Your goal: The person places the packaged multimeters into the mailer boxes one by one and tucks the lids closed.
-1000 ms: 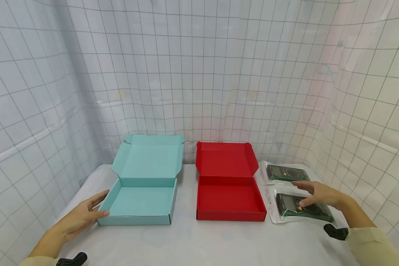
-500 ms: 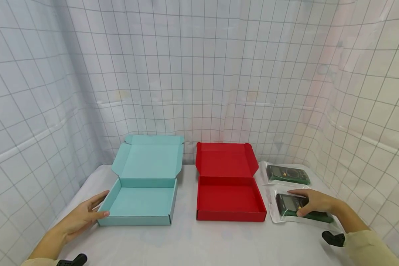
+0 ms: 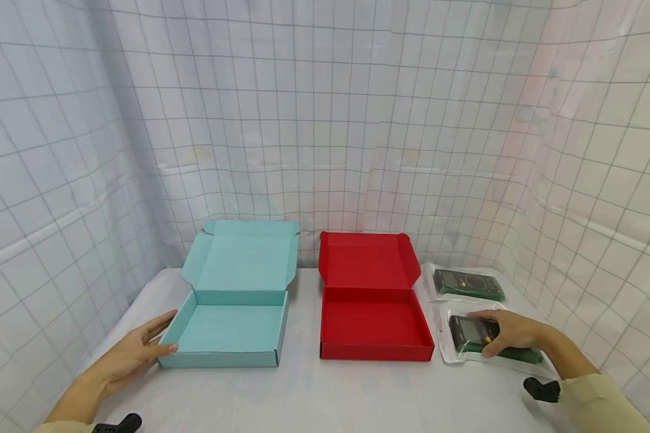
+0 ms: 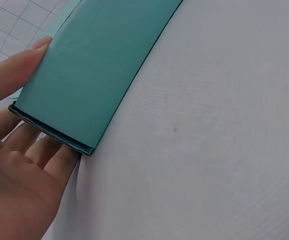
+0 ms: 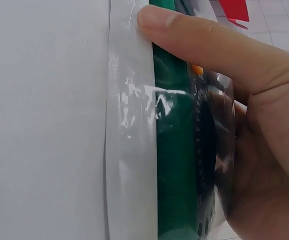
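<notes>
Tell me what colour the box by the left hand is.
The box is pale turquoise; it shows best in the head view.

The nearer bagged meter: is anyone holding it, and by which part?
Yes: the right hand grips the nearer bagged meter across its width, with the thumb at its near long side and fingers toward the far side.

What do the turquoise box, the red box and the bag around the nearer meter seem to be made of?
The turquoise box looks like matte cardboard: a brownish cut edge shows at its corner. The red box is probably similar card, judging by its folded flaps and creases. The bag seems to be thin, glossy plastic: it glints, and the green-sided meter shows through.
</notes>
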Motion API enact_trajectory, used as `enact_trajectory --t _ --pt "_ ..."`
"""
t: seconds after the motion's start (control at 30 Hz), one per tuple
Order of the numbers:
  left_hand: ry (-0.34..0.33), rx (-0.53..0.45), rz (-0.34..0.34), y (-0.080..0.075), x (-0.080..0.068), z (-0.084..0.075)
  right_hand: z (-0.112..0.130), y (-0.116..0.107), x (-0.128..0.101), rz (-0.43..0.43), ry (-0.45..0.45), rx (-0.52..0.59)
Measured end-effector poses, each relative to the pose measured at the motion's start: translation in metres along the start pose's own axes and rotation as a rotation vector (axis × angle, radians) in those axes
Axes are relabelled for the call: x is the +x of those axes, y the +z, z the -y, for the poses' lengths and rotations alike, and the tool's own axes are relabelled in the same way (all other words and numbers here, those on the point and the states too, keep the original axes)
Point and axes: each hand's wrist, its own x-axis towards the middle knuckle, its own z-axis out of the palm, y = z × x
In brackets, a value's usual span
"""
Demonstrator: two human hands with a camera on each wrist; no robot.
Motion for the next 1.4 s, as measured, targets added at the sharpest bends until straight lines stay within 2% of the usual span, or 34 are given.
enact_trajectory --t 0.13,0.47,0.7,0.93,1.4 --pt "-0.003 -0.003 0.0 -0.001 0.001 0.001 0.004 0.001 -0.001 -0.004 -0.005 -0.025" --pt "-0.017 0.024 -0.002 -0.001 0.0 0.001 0.009 0.003 0.001 -0.05 -0.095 -0.097" --pt "-0.042 0.066 -0.008 -0.001 0.0 -0.002 0.009 0.001 0.002 -0.05 -0.054 -0.101" --pt "-0.03 0.043 -0.006 0.0 -0.001 -0.002 0.013 -0.005 0.007 -0.065 -0.087 -0.131" --pt "-0.031 0.022 -0.014 0.0 0.0 0.0 0.028 -0.023 0.011 -0.089 -0.07 -0.195"
